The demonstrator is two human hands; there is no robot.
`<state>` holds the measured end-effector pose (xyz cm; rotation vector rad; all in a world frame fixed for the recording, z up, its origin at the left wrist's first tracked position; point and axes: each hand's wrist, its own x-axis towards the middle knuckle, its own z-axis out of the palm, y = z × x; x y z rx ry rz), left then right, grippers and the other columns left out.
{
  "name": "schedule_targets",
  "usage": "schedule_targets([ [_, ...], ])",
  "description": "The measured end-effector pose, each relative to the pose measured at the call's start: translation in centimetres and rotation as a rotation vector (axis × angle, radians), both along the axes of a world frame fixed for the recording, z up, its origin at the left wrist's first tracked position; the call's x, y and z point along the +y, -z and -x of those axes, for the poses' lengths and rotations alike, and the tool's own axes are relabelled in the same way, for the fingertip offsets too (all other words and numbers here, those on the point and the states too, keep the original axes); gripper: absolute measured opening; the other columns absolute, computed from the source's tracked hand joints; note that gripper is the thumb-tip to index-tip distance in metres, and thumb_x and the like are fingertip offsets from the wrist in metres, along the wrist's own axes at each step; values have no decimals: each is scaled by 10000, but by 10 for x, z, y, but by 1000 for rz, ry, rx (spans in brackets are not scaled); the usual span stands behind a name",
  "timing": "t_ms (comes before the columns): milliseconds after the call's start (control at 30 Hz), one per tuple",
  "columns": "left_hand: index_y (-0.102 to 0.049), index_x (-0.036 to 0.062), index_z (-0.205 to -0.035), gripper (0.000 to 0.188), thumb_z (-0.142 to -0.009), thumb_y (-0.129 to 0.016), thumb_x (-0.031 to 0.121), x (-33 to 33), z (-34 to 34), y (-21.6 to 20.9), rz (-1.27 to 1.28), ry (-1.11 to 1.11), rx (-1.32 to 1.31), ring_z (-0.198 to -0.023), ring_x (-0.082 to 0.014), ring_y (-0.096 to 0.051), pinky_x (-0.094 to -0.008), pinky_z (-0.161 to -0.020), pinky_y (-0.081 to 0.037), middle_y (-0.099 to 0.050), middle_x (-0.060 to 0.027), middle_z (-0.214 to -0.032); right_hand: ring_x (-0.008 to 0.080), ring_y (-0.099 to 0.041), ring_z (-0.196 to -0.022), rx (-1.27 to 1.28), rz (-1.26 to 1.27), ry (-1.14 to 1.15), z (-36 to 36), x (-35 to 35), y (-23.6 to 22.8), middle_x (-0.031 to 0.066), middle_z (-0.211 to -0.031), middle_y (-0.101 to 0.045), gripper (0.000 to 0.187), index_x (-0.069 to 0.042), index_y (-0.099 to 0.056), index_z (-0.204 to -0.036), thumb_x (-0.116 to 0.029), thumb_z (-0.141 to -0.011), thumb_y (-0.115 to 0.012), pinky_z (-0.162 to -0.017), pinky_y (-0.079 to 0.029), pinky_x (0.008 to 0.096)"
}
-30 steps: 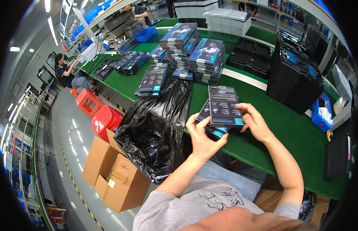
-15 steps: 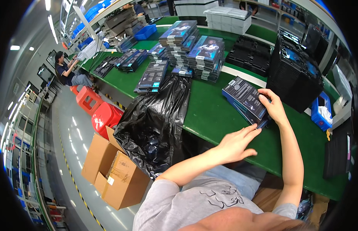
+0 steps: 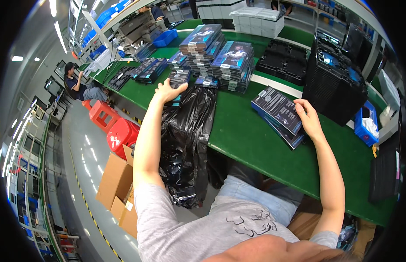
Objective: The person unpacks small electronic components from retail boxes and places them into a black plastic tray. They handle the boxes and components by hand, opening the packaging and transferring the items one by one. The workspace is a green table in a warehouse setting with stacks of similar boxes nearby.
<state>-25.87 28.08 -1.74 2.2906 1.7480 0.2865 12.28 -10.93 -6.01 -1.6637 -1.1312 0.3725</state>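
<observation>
1. The overlapped flat dark boxes (image 3: 276,110) lie on the green table (image 3: 242,139), near three o'clock from the view's middle.
2. At their right edge, the right hand (image 3: 309,120) touches with bent fingers; I cannot tell if it grips.
3. Toward eleven o'clock, the left hand (image 3: 169,92) spreads over a box pile (image 3: 181,75); its grip is also unclear.
4. Taller box stacks (image 3: 199,41) stand at twelve o'clock.

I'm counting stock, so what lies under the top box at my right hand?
Under the top box, at least one other box peeks out, askew; most of its upper face is covered.
</observation>
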Motion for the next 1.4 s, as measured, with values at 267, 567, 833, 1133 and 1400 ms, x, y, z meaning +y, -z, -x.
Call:
schedule_targets([
  [267, -224, 79, -1599, 1288, -600, -763, 689, -20, -16, -35, 159, -18, 182, -1409, -449, -403, -503, -1123, -398, -262, -357, -1563, 148, -600, -1030, -18, 8, 25, -2, -5, 3, 61, -1072, -678, 367, -25, -629, -1207, -341, -1030, -572, -936, -458, 299],
  [567, -151, 185, -1622, 1307, -569, -844, 530, -26, -14, -32, 64, -24, 223, -1375, -429, -447, -475, -1129, -405, -329, -314, -1541, 161, -607, -1041, -23, 20, 23, -3, -5, 3, 72, -1087, -679, 367, -25, -623, -1220, -332, -1027, -568, -951, -456, 310],
  [833, -292, 22, -1572, 993, -738, -776, 258, -52, 46, -77, 260, 139, -598, -1073, -249, -620, -334, -938, -481, -606, -191, -1270, 172, -617, -1055, -27, 11, 25, -3, -6, 3, 89, -1097, -682, 360, -10, -623, -1220, -306, -1019, -581, -959, -463, 315],
  [1133, -330, 8, -1543, 1121, -585, -824, 315, -173, 11, -85, 117, 698, -296, -1274, -311, -507, -386, -1119, -380, -491, -223, -1401, 171, -621, -1036, -31, -21, 6, -3, -4, 1, 93, -1066, -681, 317, -6, -633, -1190, -248, -986, -631, -937, -475, 318],
  [1400, -322, 132, -1569, 1070, -648, -822, 350, -238, -67, -45, 67, 577, -126, -1295, -404, -499, -447, -1092, -419, -477, -258, -1395, 215, -654, -1076, -61, 77, 65, -6, -12, -3, 114, -1132, -698, 338, -22, -637, -1188, -266, -955, -664, -952, -492, 343],
])
